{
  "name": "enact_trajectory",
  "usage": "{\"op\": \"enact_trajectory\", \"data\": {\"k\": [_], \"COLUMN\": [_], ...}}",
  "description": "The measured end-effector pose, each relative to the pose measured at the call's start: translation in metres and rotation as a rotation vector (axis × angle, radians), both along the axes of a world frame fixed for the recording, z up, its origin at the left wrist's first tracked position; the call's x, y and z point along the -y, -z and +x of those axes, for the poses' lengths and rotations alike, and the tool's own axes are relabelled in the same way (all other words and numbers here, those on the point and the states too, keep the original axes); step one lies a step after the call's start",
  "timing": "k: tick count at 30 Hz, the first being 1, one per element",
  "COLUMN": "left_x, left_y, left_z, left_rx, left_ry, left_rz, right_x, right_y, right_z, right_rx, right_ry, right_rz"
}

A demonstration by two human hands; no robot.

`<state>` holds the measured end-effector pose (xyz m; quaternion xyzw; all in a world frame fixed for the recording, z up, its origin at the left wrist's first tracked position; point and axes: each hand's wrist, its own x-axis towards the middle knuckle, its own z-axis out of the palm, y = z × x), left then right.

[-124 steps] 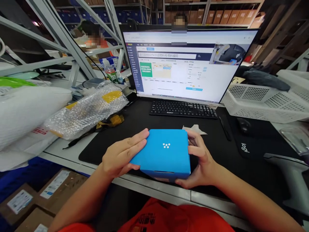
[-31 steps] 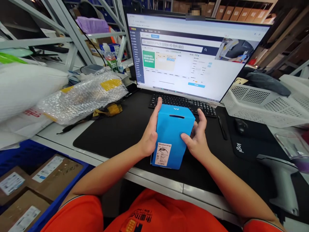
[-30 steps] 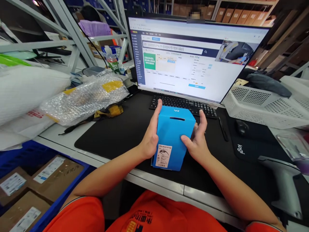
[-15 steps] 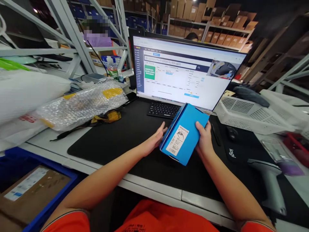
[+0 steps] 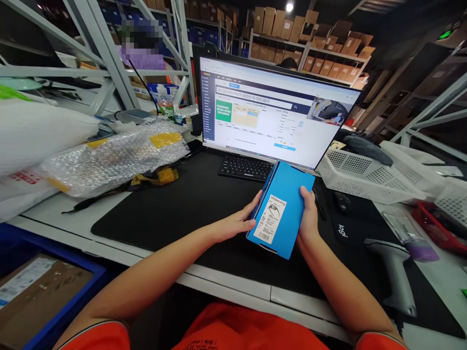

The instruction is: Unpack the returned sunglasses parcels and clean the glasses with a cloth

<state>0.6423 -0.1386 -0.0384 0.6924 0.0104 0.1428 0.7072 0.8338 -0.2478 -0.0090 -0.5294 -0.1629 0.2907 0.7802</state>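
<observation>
A blue cardboard box [image 5: 292, 209] is held tilted above the black desk mat, its front towards me. On that face is a white label [image 5: 270, 218] with "Wakening", a picture of glasses and a barcode. My right hand [image 5: 308, 214] grips the box's right side, thumb on the front and fingers hidden behind. At the left edge my left hand [image 5: 239, 223] has its thumb against the lower front and its fingers along the side. Just behind the box is a black keyboard [image 5: 244, 167], partly covered by it.
A monitor [image 5: 262, 112] stands behind the keyboard. Bubble-wrapped goods [image 5: 116, 158] lie left. On the right are a white basket [image 5: 365, 177], a mouse [image 5: 342, 201] and a barcode scanner [image 5: 396, 274]. A blue bin [image 5: 97, 284] holding a carton sits lower left.
My left hand has closed in on the box's left edge, its thumb now on the front. The box has turned slightly more upright. A tan panel now shows on the monitor.
</observation>
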Motion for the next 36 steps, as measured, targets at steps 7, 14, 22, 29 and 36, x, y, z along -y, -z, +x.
{"op": "enact_trajectory", "data": {"k": [7, 14, 22, 29, 36], "left_x": [0.02, 0.017, 0.027, 0.002, -0.024], "left_y": [0.015, 0.029, 0.017, 0.007, -0.001], "left_z": [0.003, 0.001, -0.004, 0.002, 0.008], "left_rx": [0.123, 0.155, 0.064, 0.083, 0.175], "left_ry": [-0.011, -0.037, -0.374, -0.902, -1.164], "left_rz": [-0.097, -0.136, -0.432, -0.705, -0.573], "right_x": [0.004, 0.014, 0.012, 0.052, 0.195], "right_y": [-0.012, -0.011, 0.009, -0.036, -0.011], "right_z": [-0.018, -0.03, -0.041, 0.043, 0.143], "right_rx": [0.066, 0.163, 0.956, 1.507, 1.22], "right_ry": [0.05, 0.013, -0.199, -0.087, 0.481], "right_rz": [0.038, 0.056, 0.193, -0.3, -1.166]}}
